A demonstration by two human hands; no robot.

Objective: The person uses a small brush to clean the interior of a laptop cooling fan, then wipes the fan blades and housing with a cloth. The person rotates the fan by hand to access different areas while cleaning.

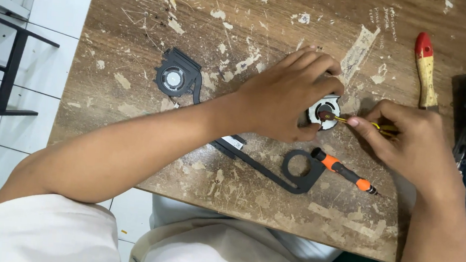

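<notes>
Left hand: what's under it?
The left hand covers most of a small round fan; only the fan's right edge shows. The rest is hidden.

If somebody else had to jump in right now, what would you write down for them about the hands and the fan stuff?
Left hand: pressed down on the small round fan, pinning it to the wooden table.
Right hand: grips a thin yellow-handled tool, tip at the fan's hub.
Nearby: orange and black screwdriver lying loose in front of the fan; flat black cover plate with a round hole beside it; second fan with pipe off to the left; red-tipped wooden handle farther back.
Done: the cover plate lies off the fan.
Left: the fan's hub is under the tool now; I cannot tell how far along.
</notes>
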